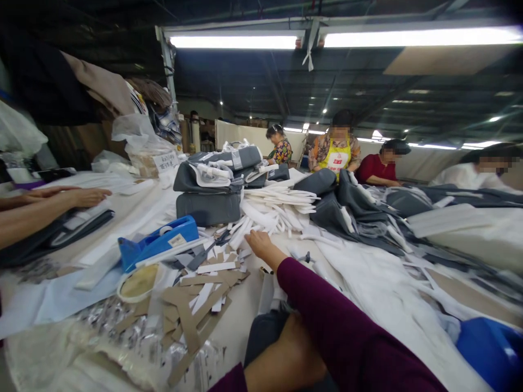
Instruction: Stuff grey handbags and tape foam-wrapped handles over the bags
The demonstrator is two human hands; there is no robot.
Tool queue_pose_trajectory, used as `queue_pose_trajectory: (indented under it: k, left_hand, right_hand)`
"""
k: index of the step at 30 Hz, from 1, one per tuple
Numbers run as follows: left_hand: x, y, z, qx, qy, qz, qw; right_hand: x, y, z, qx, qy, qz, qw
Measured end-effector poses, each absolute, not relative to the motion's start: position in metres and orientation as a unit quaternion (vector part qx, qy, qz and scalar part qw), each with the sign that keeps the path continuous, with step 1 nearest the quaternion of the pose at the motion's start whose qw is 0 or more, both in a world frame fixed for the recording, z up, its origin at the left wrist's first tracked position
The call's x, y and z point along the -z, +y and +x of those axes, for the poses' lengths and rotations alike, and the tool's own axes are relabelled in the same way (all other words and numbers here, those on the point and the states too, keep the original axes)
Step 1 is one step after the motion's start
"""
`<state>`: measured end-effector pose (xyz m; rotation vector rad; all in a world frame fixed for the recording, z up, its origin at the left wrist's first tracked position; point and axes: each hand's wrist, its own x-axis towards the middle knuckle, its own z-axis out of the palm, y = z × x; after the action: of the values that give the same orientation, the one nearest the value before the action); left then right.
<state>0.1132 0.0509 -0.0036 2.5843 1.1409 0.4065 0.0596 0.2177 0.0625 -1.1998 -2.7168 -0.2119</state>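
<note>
My right hand (262, 247), stretched forward in a purple sleeve, has its fingers bent together at the near end of a pile of white strips (281, 204). Whatever is between those fingertips is too small to make out. Close to me, my left hand (296, 345) lies over a dark grey folded fabric piece (261, 332). Its fingers are hidden by the hand itself and my right sleeve. Left of my right hand lie loose brown and white card strips (190, 321). A blue tape dispenser (157, 242) stands behind them.
Dark grey folded bags (208, 209) are stacked behind the strips, and more grey pieces (347, 212) lie to the right. White sheet material (368, 294) covers the right side. A co-worker's hands (85, 197) work at the left. Several people (337, 152) are across the table.
</note>
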Motion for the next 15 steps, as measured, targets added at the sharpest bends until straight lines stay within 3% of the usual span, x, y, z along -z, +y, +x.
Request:
queue_pose_trajectory:
  k: [3, 5, 8, 10, 12, 15]
  left_hand:
    - [-0.015, 0.046, 0.106, -0.125, 0.411, 0.889, 0.157]
    - [-0.026, 0.045, 0.103, -0.126, 0.436, 0.875, 0.169]
    - [-0.035, 0.046, 0.103, -0.108, 0.434, 0.880, 0.160]
    - [-0.037, 0.046, 0.104, -0.110, 0.428, 0.883, 0.156]
    - [-0.039, 0.046, 0.104, -0.122, 0.423, 0.883, 0.161]
    - [-0.041, 0.045, 0.103, -0.130, 0.421, 0.881, 0.171]
  right_hand:
    - [-0.101, 0.203, 0.093, 0.063, -0.896, -0.423, 0.119]
    - [-0.127, 0.188, 0.139, 0.056, -0.865, -0.459, 0.194]
    - [-0.149, 0.146, 0.237, -0.039, -0.697, -0.494, 0.518]
    - [-0.147, 0.108, 0.305, -0.166, -0.565, -0.509, 0.628]
    - [-0.131, 0.069, 0.363, -0.282, -0.440, -0.538, 0.661]
    - [-0.098, 0.025, 0.418, -0.354, -0.320, -0.574, 0.666]
